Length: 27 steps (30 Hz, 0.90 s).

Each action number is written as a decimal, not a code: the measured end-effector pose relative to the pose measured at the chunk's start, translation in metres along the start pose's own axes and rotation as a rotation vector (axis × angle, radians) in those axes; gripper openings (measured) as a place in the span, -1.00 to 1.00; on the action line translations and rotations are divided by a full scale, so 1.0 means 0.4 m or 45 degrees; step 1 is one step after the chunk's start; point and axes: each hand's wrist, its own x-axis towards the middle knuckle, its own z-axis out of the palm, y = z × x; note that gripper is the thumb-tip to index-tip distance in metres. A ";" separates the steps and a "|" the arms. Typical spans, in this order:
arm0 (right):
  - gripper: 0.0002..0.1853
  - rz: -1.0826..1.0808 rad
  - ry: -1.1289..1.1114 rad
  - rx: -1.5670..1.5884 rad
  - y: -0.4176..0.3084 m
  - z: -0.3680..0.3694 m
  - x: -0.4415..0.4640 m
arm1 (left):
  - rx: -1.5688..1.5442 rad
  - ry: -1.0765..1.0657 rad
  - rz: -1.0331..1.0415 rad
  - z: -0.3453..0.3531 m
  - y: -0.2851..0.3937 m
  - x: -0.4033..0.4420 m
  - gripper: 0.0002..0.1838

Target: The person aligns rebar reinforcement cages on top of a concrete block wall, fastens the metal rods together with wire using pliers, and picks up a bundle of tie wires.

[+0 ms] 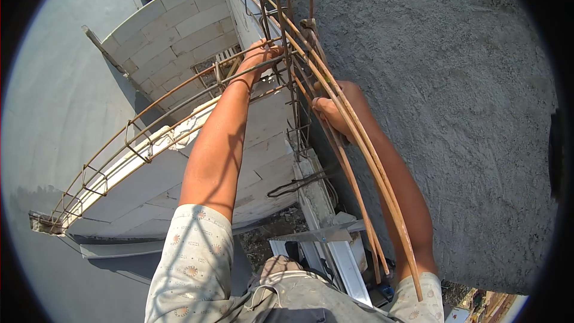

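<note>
My left hand (263, 55) is closed around rusty rebar (291, 93) where the column bars meet the beam cage (194, 79); its fingertips are partly hidden. My right hand (339, 110) is curled, thumb showing, against a lower set of rebar rods (354, 197). Longer, bent rebar rods (391, 206) pass in front of that hand and hide part of it. They curve down over my right forearm, their free ends near my sleeve. Thin stirrups tie the beam cage along the wall top.
A pale block wall (257, 149) stands below the cage, with another block wall (179, 21) beyond. Rough grey plaster (454, 113) covers the wall at right. Below lie a bent wire (296, 185), white panels (353, 269) and rubble.
</note>
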 end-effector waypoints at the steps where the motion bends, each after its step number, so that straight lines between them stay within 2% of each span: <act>1: -0.71 0.030 -0.003 0.038 -0.008 -0.005 -0.007 | 0.007 -0.015 -0.003 0.001 -0.006 0.012 -0.51; 2: -0.75 0.052 -0.008 0.076 -0.016 -0.009 -0.010 | 0.014 -0.029 -0.007 0.001 -0.009 0.022 -0.49; 7: -0.69 -0.025 -0.035 0.211 -0.005 -0.004 0.002 | 0.213 0.055 0.089 0.001 -0.011 0.010 -0.46; 10: -0.67 0.032 -0.012 0.236 -0.052 -0.026 -0.013 | 0.368 0.037 0.104 -0.009 0.008 -0.016 -0.52; 12: -0.63 0.019 -0.036 0.193 -0.071 -0.043 -0.016 | 0.361 0.111 0.211 -0.007 0.012 -0.028 -0.65; 13: -0.62 0.006 -0.037 0.229 -0.076 -0.044 -0.016 | 0.360 0.196 0.351 -0.001 0.000 -0.029 -0.73; 17: -0.60 -0.028 -0.012 0.075 -0.054 -0.034 -0.010 | 0.514 0.114 0.357 -0.018 0.044 -0.079 -0.68; 18: -0.61 -0.057 0.007 0.050 -0.062 -0.034 -0.013 | 0.754 0.055 0.300 -0.024 0.067 -0.090 -0.48; 19: -0.62 -0.063 0.004 0.111 -0.066 -0.032 -0.008 | 0.202 0.058 0.177 -0.021 0.071 -0.086 -0.50; 22: -0.62 -0.067 0.021 0.122 -0.099 -0.044 -0.003 | 0.012 0.048 0.092 -0.041 0.064 -0.084 -0.53; 23: -0.57 0.066 -0.071 0.141 -0.090 -0.063 -0.001 | 0.047 0.014 0.165 -0.039 0.043 -0.075 -0.54; 26: -0.53 -0.089 0.059 -0.104 -0.031 -0.040 -0.002 | 0.201 0.068 0.224 -0.031 0.054 -0.073 -0.63; 27: -0.63 -0.208 0.140 -0.165 0.007 -0.036 0.016 | 0.205 0.086 0.220 -0.033 0.061 -0.079 -0.66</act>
